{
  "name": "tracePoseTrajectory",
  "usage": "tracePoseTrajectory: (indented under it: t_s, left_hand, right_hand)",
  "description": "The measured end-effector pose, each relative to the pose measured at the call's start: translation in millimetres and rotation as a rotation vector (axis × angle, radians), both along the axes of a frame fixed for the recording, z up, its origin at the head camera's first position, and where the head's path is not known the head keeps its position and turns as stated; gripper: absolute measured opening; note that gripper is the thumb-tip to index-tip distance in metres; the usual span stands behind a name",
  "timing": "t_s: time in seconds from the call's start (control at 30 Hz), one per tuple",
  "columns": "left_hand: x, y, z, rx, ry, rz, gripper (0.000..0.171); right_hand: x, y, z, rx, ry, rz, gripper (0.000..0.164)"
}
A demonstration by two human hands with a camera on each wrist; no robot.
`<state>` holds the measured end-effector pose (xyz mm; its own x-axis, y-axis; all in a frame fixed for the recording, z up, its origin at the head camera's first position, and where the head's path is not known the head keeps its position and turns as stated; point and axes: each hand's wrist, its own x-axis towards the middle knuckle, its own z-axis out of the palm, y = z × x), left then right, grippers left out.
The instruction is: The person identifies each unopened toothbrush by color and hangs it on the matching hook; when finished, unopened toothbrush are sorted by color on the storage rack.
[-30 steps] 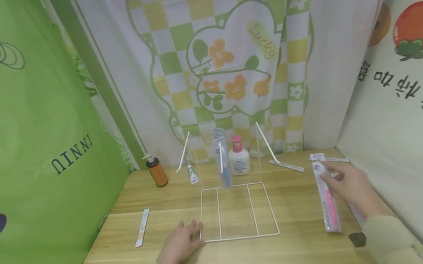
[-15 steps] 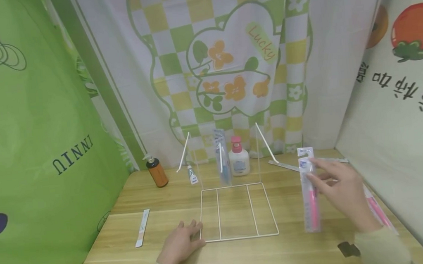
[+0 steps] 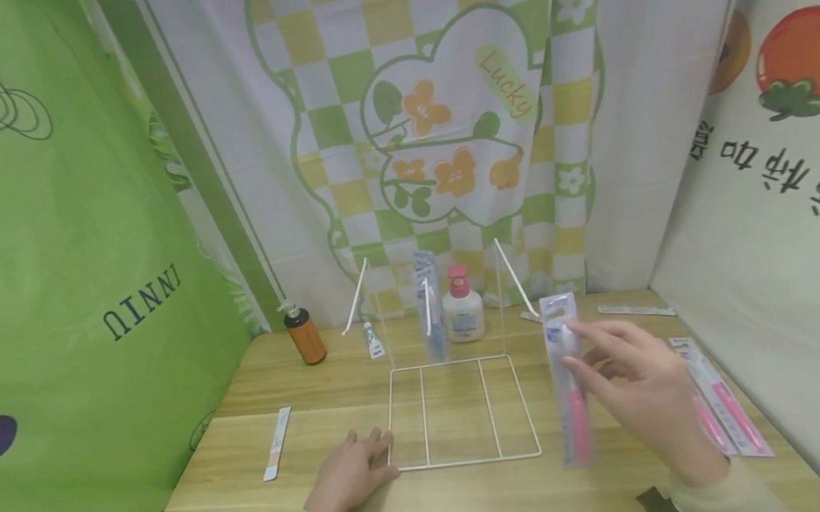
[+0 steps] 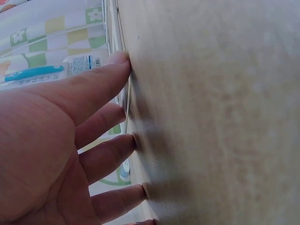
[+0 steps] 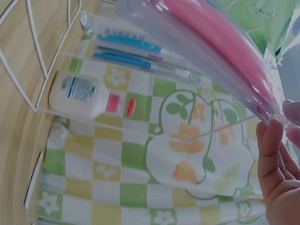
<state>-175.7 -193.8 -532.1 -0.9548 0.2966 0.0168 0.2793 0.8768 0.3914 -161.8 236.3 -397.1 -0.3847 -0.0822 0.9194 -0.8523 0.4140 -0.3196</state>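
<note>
Standing on the wooden table (image 3: 473, 504), the white wire rack (image 3: 470, 462) lies between two hands. The left hand (image 3: 351, 471), fingers loosely extended, touches its near-left corner. The right hand (image 3: 637, 387) pinches the pink toothbrush pack (image 3: 573, 404), long axis roughly upright, right of the rack, nearer it than half a second ago.

A gap parts the rack (image 3: 470, 462) from the pink pack (image 3: 577, 420); the rack's right hook (image 3: 516, 277) is bare. Blue packs (image 3: 437, 342) crowd its middle hook, the bottle (image 3: 463, 316) stands behind it, and the left hand (image 3: 351, 474) blocks its near-left corner.
</note>
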Motion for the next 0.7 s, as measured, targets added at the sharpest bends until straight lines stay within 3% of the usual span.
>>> tracePoseTrajectory:
  t_s: [0.23, 0.7]
  left_hand:
    - [0.0, 0, -1.4, 0.006, -0.006, 0.001, 0.063]
    - [0.9, 0, 0.6, 0.013, 0.003, -0.009, 0.063]
  right_hand:
    - [0.6, -14, 0.8, 0.032, 0.032, -0.016, 0.056]
    - [-2.5, -19, 2.8, 0.070, 0.073, -0.059, 0.053]
